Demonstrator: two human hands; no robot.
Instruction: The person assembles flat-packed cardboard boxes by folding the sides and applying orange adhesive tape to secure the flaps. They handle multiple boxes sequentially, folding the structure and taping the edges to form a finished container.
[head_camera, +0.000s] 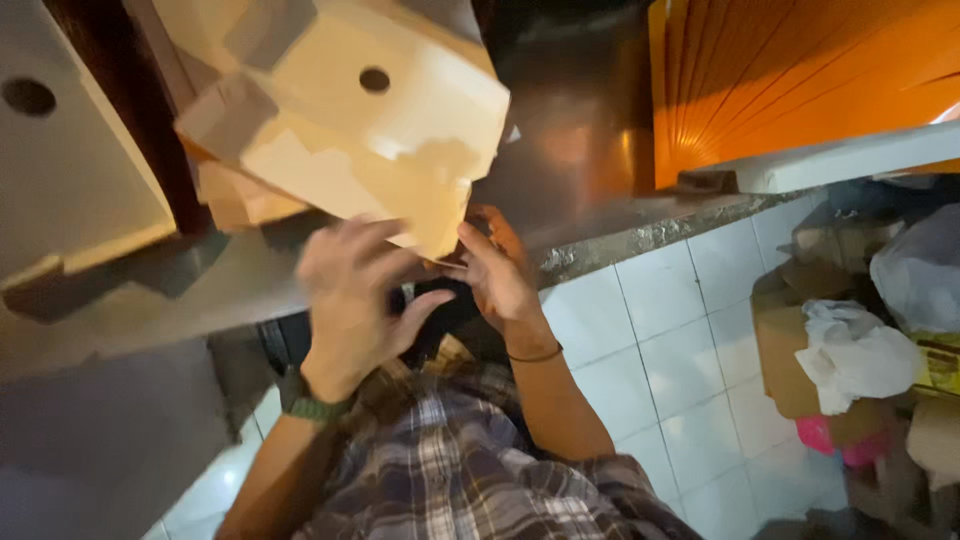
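Note:
A tan cardboard box (370, 130) with a round hole in its side is held up in front of me, tilted over the dark metal counter (580, 120). My left hand (350, 300) grips its lower edge from below, fingers curled on the cardboard; it wears a green watch at the wrist. My right hand (500, 275) pinches the box's lower corner, a dark band on its wrist. Below them shows my plaid shirt (450, 470). The view is motion-blurred.
A pale flat cardboard sheet (70, 160) with a hole lies at the left. A stack of orange sheets (790, 70) stands at the upper right. On the white tiled floor (660, 340) at the right sit a brown carton (785, 350), white plastic bags (860, 350) and clutter.

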